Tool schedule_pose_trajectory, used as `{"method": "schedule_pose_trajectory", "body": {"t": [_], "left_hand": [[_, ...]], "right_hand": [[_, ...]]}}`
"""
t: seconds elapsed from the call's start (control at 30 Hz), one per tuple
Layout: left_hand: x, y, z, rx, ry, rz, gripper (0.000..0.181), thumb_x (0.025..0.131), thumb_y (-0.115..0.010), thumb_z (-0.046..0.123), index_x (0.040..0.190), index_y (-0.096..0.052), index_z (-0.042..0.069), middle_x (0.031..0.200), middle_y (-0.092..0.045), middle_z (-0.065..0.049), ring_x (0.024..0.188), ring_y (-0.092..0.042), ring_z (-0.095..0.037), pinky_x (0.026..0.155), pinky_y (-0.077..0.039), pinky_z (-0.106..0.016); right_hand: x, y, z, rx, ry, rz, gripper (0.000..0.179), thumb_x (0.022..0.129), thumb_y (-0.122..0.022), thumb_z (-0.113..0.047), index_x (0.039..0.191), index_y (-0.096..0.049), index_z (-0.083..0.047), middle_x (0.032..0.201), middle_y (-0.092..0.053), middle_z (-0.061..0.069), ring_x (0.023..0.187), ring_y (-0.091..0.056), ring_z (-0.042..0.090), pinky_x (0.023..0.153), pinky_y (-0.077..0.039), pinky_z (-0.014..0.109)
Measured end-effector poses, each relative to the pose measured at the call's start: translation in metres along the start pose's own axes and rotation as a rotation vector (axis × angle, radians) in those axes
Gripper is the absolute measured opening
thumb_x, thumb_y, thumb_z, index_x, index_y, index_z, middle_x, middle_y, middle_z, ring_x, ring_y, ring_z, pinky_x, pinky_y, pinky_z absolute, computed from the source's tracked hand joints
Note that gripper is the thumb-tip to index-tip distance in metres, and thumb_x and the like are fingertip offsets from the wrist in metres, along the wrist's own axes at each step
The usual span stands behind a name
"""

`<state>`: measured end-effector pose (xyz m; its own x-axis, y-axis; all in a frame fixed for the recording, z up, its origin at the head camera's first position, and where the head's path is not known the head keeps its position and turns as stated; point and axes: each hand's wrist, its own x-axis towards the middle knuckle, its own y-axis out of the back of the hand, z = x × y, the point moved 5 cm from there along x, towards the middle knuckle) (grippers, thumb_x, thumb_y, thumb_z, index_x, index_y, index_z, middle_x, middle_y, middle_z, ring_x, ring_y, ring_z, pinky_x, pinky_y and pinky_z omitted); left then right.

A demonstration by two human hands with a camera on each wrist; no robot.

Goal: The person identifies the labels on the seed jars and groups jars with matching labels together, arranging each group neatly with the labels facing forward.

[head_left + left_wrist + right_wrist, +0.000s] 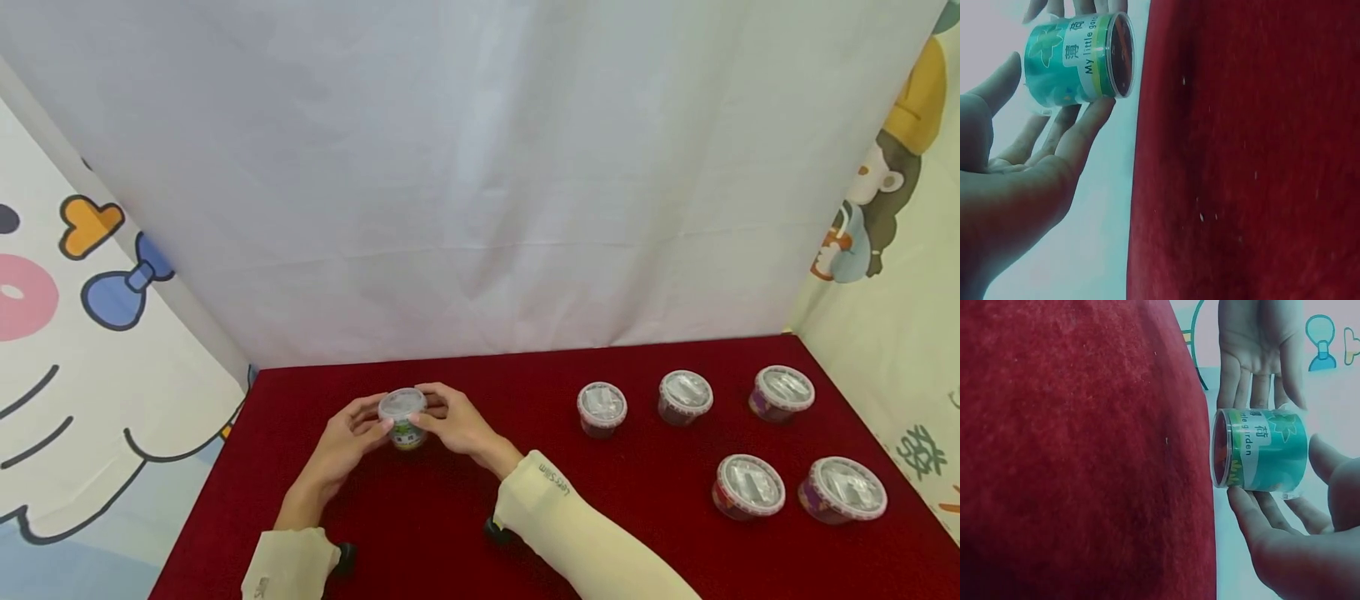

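A small clear plastic can (406, 429) with a green "My little garden" label and a translucent lid is held between both hands, upright over the left part of the table. My left hand (339, 446) grips its left side, thumb in front and fingers behind. From the other side my right hand (467, 425) holds it the same way. In the left wrist view the can's (1066, 62) base shows, off the cloth. The right wrist view has the label of the can (1272, 450) facing the camera, with fingers of both hands at its sides.
Red cloth (450, 525) covers the table. On the right stand several lidded tubs: three at the back, the nearest a small tub (602, 404), and two in front, including a purple tub (840, 492). A white curtain (480, 208) hangs behind, with printed sheets at both sides.
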<state>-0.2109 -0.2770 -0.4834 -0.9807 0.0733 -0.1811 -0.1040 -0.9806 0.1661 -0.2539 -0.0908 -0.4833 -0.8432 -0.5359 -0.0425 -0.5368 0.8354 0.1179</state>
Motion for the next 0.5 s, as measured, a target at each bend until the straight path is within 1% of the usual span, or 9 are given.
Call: {"method": "schedule_pose_trajectory", "body": {"t": [0.17,0.27,0.37,0.5], "left_hand": [[0.005,0.010,-0.005,0.002,-0.009,-0.019,0.058,0.108,-0.064,0.013,0.160,-0.039,0.002,0.160,-0.043,-0.023,0.127,-0.058,-0.012,0.102,-0.055,-0.027],[0.006,0.016,-0.008,0.001,-0.012,-0.021,0.058,0.108,-0.063,0.010,0.160,-0.039,0.003,0.161,-0.042,-0.022,0.124,-0.059,-0.008,0.101,-0.055,-0.026],[0.008,0.021,-0.011,0.020,-0.014,-0.018,0.059,0.107,-0.064,0.009,0.160,-0.039,0.003,0.162,-0.041,-0.022,0.128,-0.057,-0.012,0.100,-0.054,-0.024],[0.011,0.025,-0.014,0.047,-0.025,-0.013,0.061,0.106,-0.065,0.010,0.161,-0.039,0.004,0.164,-0.040,-0.022,0.139,-0.051,-0.025,0.098,-0.053,-0.021]], "right_hand": [[0.007,-0.006,0.001,-0.018,0.021,0.019,0.048,0.106,-0.066,-0.010,0.151,-0.052,-0.002,0.143,-0.059,0.020,0.131,-0.061,0.038,0.105,-0.056,0.046],[0.010,-0.011,0.002,-0.028,0.031,0.031,0.049,0.105,-0.067,-0.009,0.151,-0.052,-0.001,0.144,-0.059,0.021,0.131,-0.060,0.039,0.106,-0.055,0.048],[0.013,-0.015,0.003,-0.039,0.040,0.044,0.050,0.104,-0.068,-0.008,0.151,-0.052,-0.001,0.144,-0.059,0.021,0.132,-0.060,0.039,0.106,-0.055,0.049],[0.018,-0.018,0.007,-0.050,0.054,0.067,0.051,0.104,-0.069,-0.007,0.151,-0.052,-0.002,0.145,-0.059,0.021,0.133,-0.060,0.038,0.107,-0.054,0.049]]}}
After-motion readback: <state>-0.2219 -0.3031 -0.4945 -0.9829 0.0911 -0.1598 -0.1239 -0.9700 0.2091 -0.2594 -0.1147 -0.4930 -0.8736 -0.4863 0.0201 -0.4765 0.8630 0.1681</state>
